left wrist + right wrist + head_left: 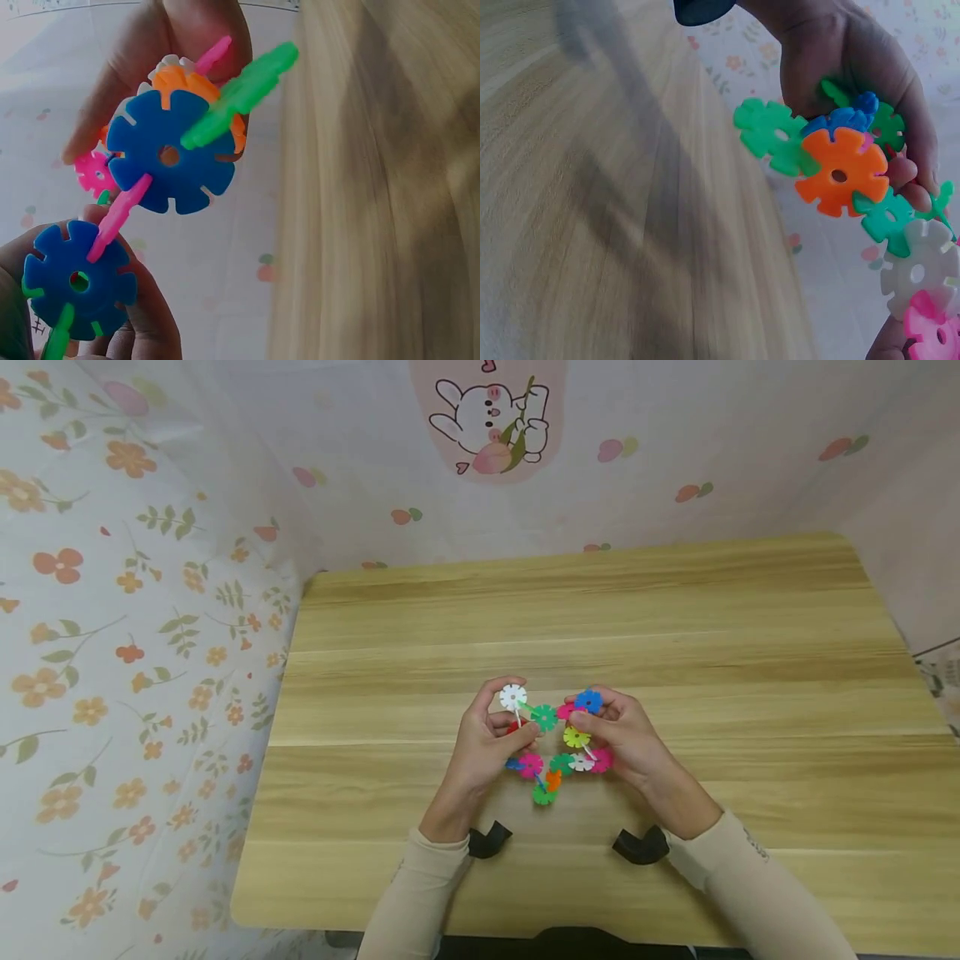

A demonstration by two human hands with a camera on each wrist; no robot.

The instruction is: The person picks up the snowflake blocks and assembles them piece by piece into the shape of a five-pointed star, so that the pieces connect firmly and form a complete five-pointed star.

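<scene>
Both hands hold one joined build of slotted plastic snowflake discs over the table, in the head view. My left hand [480,739] grips its left side, thumb near a green disc [544,717] and fingers behind a white disc [513,697]. On the other side my right hand [630,735] pinches the upper right part, by a blue disc [588,702] and a yellow disc [577,737]. Pink, white and green discs run along the lower edge, with an orange disc [840,174] among them. Some discs are hidden by the fingers.
The wood-grain table [420,635] spreads around the hands. Black straps [641,846] show by both wrists. Behind the table hangs a pale printed cloth [352,460], and a flowered one [150,693] is at the left.
</scene>
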